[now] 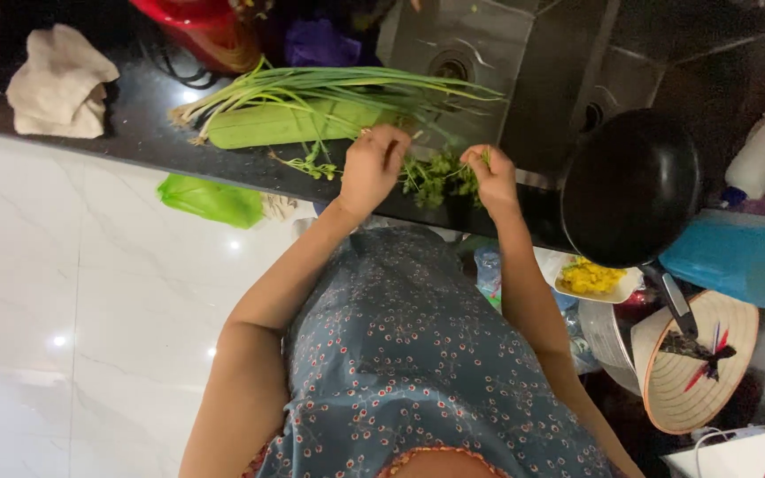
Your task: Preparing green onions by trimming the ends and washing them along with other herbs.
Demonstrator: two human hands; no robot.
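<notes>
My left hand (372, 168) and my right hand (491, 175) both pinch a small bunch of leafy green herbs (437, 177) at the front edge of a dark counter (135, 124). Each hand has its fingers closed on sprigs of the bunch. Just behind my hands lie long green onions (338, 84) and a pale green gourd (285, 124), stretched left to right across the counter. A few loose herb sprigs (312, 165) lie beside my left hand.
A steel sink (462, 44) sits behind the herbs. A black pan (630, 186) stands at the right, above a dish of yellow food (591, 279). A beige cloth (59, 84), a red basin (197, 26), a green bag (210, 201), a conical straw hat (692, 363).
</notes>
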